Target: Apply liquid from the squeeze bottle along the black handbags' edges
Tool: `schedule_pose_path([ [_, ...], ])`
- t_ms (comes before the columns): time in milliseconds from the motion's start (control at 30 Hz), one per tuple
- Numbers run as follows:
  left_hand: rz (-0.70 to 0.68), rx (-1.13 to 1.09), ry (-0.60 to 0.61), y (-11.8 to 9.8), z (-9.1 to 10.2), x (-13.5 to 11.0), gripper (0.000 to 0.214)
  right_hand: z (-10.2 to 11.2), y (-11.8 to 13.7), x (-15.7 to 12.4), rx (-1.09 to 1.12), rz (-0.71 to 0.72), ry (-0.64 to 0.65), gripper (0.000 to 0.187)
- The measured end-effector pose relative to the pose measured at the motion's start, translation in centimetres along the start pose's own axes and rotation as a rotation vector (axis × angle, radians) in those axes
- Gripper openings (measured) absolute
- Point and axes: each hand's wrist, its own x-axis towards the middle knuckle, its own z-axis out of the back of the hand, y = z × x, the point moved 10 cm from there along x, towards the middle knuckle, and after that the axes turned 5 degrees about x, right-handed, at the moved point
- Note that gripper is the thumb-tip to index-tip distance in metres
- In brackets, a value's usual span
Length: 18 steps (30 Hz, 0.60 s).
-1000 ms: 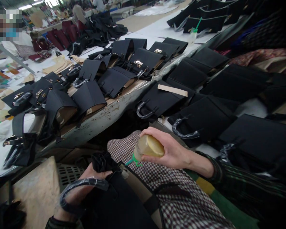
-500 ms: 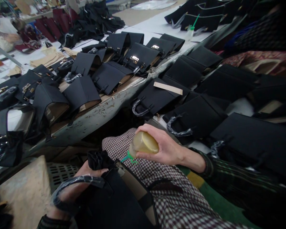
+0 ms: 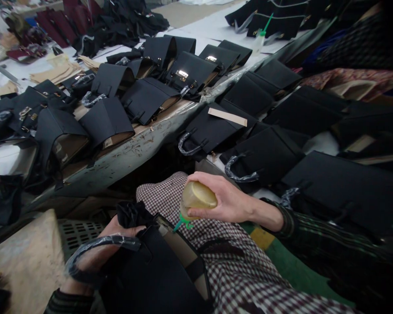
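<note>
A squeeze bottle (image 3: 199,196) of yellowish liquid is tilted nozzle-down in my right hand (image 3: 227,198), whose fingers wrap round it. Its green nozzle (image 3: 180,223) points at the open edge of a black handbag (image 3: 150,270) on my lap; whether the tip touches cannot be made out. My left hand (image 3: 114,231) grips the bag's far end, with bunched black fabric (image 3: 134,214) between thumb and fingers. The bag's plastic-wrapped handle (image 3: 98,246) loops over my left wrist. Beige lining shows along the bag's opening.
Several black handbags (image 3: 108,120) cover the table on the left, and more black bags (image 3: 265,152) lie to the right. A second green-tipped bottle (image 3: 259,41) stands at the back. A perforated crate (image 3: 78,233) and a worn board (image 3: 29,257) are at lower left.
The bottle has turned more upright, and its nozzle has shifted slightly right and down along the bag's opening. My left hand keeps its hold. The whole view has shifted a little.
</note>
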Motion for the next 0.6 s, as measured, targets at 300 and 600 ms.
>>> schedule_pose_path([
  [300,-0.136,0.154,0.128,-1.6,-1.0,-1.8,0.044,-0.6,-0.1,-0.9,0.016,-0.100,0.155,0.051],
  [600,-0.110,0.122,0.165,-1.1,-1.2,-1.6,0.058,-1.3,-1.3,-1.6,0.039,-0.248,0.276,0.041],
])
